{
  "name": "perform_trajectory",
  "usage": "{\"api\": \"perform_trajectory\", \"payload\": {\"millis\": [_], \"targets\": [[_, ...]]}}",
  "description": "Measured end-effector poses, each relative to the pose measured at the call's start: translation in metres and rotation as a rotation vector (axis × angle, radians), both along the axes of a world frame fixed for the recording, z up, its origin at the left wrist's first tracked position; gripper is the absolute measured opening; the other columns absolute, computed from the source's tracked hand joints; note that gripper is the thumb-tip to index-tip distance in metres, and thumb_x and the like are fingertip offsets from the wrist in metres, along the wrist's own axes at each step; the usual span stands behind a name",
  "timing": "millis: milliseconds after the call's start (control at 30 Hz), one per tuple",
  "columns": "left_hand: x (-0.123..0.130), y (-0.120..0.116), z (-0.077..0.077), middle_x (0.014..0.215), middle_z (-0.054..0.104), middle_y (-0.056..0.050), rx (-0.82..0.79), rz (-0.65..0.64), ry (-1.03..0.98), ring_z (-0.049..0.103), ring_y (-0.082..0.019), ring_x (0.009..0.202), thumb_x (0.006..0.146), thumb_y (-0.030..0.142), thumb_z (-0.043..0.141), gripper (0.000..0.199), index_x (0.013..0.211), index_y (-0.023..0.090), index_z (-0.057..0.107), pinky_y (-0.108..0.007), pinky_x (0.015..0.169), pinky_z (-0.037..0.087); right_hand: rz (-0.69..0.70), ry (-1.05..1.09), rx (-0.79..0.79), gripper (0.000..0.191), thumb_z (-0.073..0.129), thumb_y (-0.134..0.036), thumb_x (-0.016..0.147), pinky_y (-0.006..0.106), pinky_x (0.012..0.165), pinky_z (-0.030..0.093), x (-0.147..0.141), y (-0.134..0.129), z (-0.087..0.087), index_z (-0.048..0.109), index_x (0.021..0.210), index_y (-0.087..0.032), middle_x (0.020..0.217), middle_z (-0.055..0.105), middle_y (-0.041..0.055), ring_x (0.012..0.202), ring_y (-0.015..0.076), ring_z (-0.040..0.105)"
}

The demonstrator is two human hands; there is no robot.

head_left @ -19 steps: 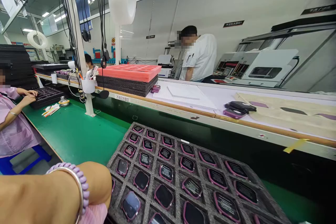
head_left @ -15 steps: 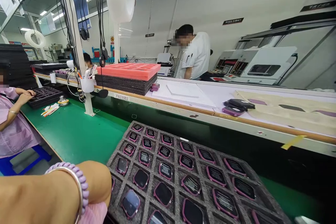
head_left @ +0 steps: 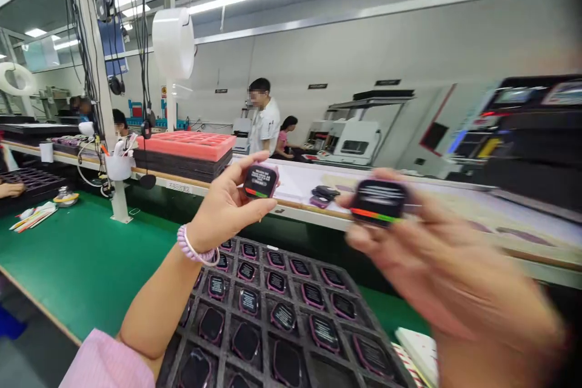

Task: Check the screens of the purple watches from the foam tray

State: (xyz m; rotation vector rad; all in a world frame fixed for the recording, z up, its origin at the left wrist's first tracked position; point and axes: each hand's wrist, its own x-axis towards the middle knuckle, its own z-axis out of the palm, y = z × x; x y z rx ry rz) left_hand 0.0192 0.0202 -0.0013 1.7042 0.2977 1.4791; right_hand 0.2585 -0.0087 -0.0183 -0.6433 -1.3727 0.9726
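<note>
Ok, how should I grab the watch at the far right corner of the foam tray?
I'd come straight down and pinch opposite sides of its purple rim. The watch lies screen up, and walls of the foam tray surround it, so the top looks like the open way in.

Has watches (head_left: 248,301) in the tray (head_left: 334,370), sticks (head_left: 34,217) left of it on the bench (head_left: 104,260), and foam sheets (head_left: 182,160) on the shelf (head_left: 304,214) behind.

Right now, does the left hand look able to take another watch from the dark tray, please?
Probably not: the left hand holds a lit watch, though the dark tray lies uncovered below.
</note>
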Motion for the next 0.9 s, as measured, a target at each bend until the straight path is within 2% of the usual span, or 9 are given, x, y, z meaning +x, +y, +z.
{"api": "perform_trajectory", "payload": {"millis": [67,167,367,467,567,733,900], "targets": [[0.015,0.017,-0.007,0.114,0.058,-0.008,-0.067,-0.028,0.046,0.053,-0.008,0.071,0.071,0.021,0.079,0.07,0.135,0.02,0.049,-0.017,0.057,0.049,0.089,0.053,-0.075,0.067,0.093,-0.037,0.074,0.024,0.072,0.057,-0.006,0.005,0.002,0.058,0.131,-0.028,0.097,0.068,0.005,0.08,0.0173,0.066],[0.027,0.031,-0.017,0.116,0.055,-0.009,-0.105,-0.036,0.075,0.055,-0.008,0.074,0.072,0.017,0.072,0.073,0.139,0.018,0.043,-0.018,0.062,0.051,0.17,0.108,-0.169,0.072,0.094,-0.031,0.069,0.023,0.076,0.056,-0.014,0.015,0.0,0.056,0.13,-0.026,0.092,0.07,0.0048,0.085,0.0181,0.067],[0.028,0.036,-0.021,0.098,0.057,-0.003,-0.089,-0.013,0.111,0.059,-0.007,0.063,0.074,0.02,0.07,0.064,0.134,0.019,0.049,-0.019,0.06,0.052,0.146,0.108,-0.133,0.06,0.088,-0.025,0.07,0.023,0.068,0.051,-0.017,0.019,-0.004,0.057,0.122,-0.024,0.095,0.068,0.0032,0.076,0.0156,0.063],[0.031,0.035,-0.021,0.096,0.059,-0.003,-0.101,-0.028,0.101,0.059,-0.007,0.061,0.074,0.021,0.071,0.06,0.131,0.019,0.052,-0.018,0.058,0.052,0.124,0.097,-0.097,0.057,0.087,-0.024,0.07,0.025,0.065,0.05,-0.018,0.018,-0.006,0.059,0.119,-0.025,0.1,0.066,0.0033,0.071,0.0147,0.06],[0.034,0.034,-0.022,0.097,0.06,-0.003,-0.107,-0.078,0.095,0.063,-0.008,0.064,0.073,0.019,0.069,0.062,0.132,0.019,0.05,-0.021,0.063,0.056,0.125,0.083,-0.086,0.057,0.085,-0.022,0.068,0.028,0.066,0.051,-0.019,0.019,-0.006,0.059,0.118,-0.025,0.106,0.065,0.0047,0.073,0.0158,0.06],[0.035,0.031,-0.022,0.103,0.061,-0.005,-0.162,-0.148,0.073,0.068,-0.012,0.067,0.073,0.018,0.062,0.058,0.129,0.018,0.05,-0.024,0.067,0.06,0.129,0.116,-0.086,0.052,0.083,-0.02,0.066,0.026,0.064,0.05,-0.022,0.02,-0.007,0.061,0.114,-0.024,0.09,0.064,0.0006,0.067,0.0147,0.058],[0.036,0.029,-0.022,0.103,0.062,-0.005,-0.208,-0.196,0.074,0.07,-0.013,0.066,0.075,0.022,0.063,0.049,0.123,0.017,0.053,-0.025,0.066,0.062,0.116,0.111,-0.077,0.048,0.087,-0.027,0.069,0.024,0.058,0.049,-0.025,0.022,-0.009,0.063,0.11,-0.022,0.086,0.061,-0.0006,0.062,0.0123,0.055]]}}
